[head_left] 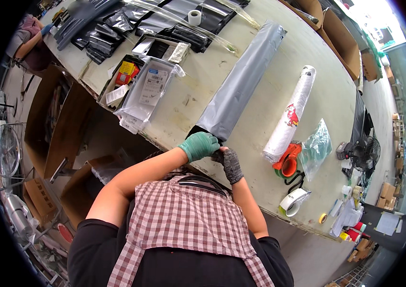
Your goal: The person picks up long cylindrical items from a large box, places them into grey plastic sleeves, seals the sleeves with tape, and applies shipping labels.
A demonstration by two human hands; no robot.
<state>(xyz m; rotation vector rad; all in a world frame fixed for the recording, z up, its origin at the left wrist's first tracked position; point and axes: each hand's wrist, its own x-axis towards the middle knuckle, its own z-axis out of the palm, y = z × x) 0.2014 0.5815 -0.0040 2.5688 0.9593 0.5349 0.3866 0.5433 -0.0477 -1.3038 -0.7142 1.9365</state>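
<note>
A long grey plastic mailing bag (243,83) lies slantwise across the table, its dark-lined near end at the table's front edge. My left hand (199,146), in a green glove, is closed on that near end. Close beside it, my right hand (232,165), in a dark grey glove with bare fingertips, pinches the bag's edge. Both hands nearly meet there, and some fingertips are hidden. To the right of the bag lies a white wrapped roll (290,115) with a red printed figure. An orange tape dispenser (287,160) sits at its near end.
Right of the dispenser are a clear plastic bag (317,148), black-handled scissors (294,181) and a tape roll (294,202). A grey bin (149,88) stands at the left edge. Black plastic bags (116,28) cover the far left, where another person (28,43) stands.
</note>
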